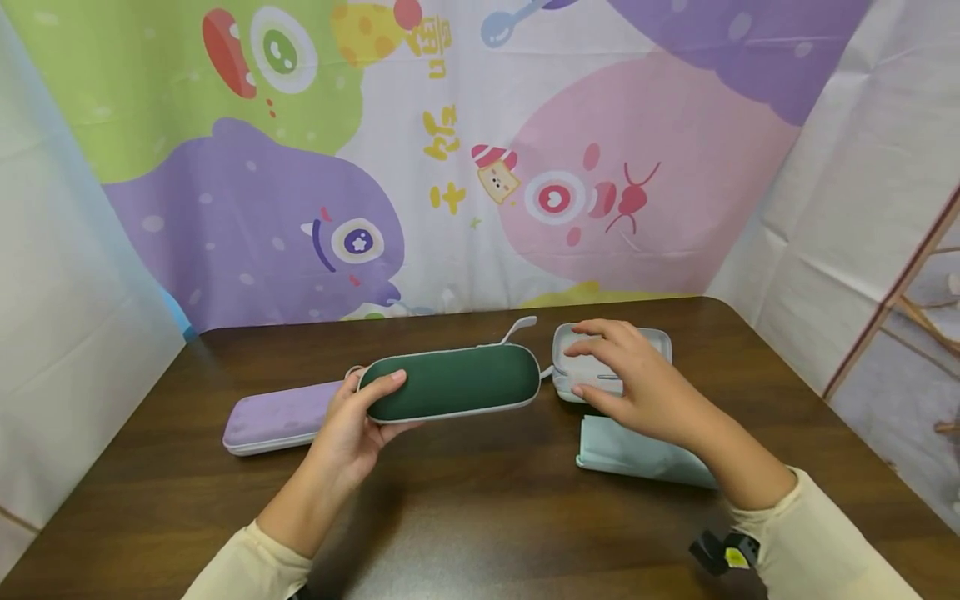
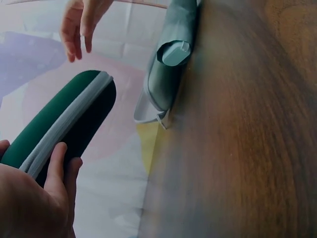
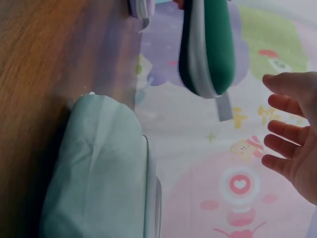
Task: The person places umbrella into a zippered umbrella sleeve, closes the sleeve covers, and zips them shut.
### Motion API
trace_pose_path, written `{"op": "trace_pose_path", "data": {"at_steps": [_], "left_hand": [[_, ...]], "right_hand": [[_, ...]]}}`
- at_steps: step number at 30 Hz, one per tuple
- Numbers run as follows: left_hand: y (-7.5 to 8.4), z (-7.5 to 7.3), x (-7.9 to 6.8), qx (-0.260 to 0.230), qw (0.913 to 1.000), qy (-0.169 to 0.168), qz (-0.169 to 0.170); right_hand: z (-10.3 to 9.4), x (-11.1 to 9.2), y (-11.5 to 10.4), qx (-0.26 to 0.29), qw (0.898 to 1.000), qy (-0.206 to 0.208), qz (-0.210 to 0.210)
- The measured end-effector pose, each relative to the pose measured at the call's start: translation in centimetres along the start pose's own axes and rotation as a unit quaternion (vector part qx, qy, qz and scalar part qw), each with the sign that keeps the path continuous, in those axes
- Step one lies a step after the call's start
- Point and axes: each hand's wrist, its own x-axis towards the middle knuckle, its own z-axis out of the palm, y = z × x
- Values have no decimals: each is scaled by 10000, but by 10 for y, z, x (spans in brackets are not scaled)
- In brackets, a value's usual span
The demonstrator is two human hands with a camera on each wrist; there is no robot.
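My left hand [image 1: 352,429] grips the left end of a dark green zip case [image 1: 457,383], thumb on its top face and fingers underneath. The case is held above the table, its pale zip band [image 2: 64,124] closed along the side in the left wrist view. A light strap [image 1: 519,327] sticks up from the far edge. My right hand [image 1: 637,383] hovers to the right with fingers spread and bent a little, holding nothing. In the head view it overlaps an open pale grey case [image 1: 660,340] with a thin dark item inside. The right wrist view shows those fingers [image 3: 287,134] apart from the green case.
A light purple zip case [image 1: 273,417] lies on the dark wooden table [image 1: 480,517] at the left, partly behind my left hand. A mint-green pouch [image 1: 637,454] lies in front of the open case. Behind the table hangs a cartoon-printed curtain [image 1: 465,250].
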Motion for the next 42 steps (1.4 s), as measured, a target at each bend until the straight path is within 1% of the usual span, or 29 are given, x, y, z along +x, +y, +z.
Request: {"op": "trace_pose_path", "data": {"at_steps": [3,9,14,20,28,33,36,39,41,42], "left_hand": [[-3,-1,4,141,9999,49,39],[-10,-2,15,475,9987,157,36],[-16,-4,25,492,9984,272,-28],[-24,-4,35,574,9974,420,-127],[-31,-2,44,636,9959,619,-160],[-33,-1,51,652,9953,657,-270],[-33,-1,56,838,9940,639,-303],[-31,-2,60,1184,9904,630,-341],[-30,-4,63,1499,9859,638,-394],[-29,-5,63,1721,9823,615,-416]], "right_hand": [[-1,-4,-1,-82,9999,-66,-23],[-4,-12,0,-305,9987,-379,-169],[-3,-20,0,-591,9961,-556,-350],[-1,-32,1,-796,9929,-847,-246],[-4,-43,-1,-889,9911,-960,-240],[-7,-49,-3,-882,9912,-962,-203],[-9,-52,-3,-885,9914,-955,-150],[-11,-54,-4,-896,9915,-935,-128],[-12,-55,-4,-888,9918,-911,-131],[-13,-56,-4,-883,9919,-901,-124]]}}
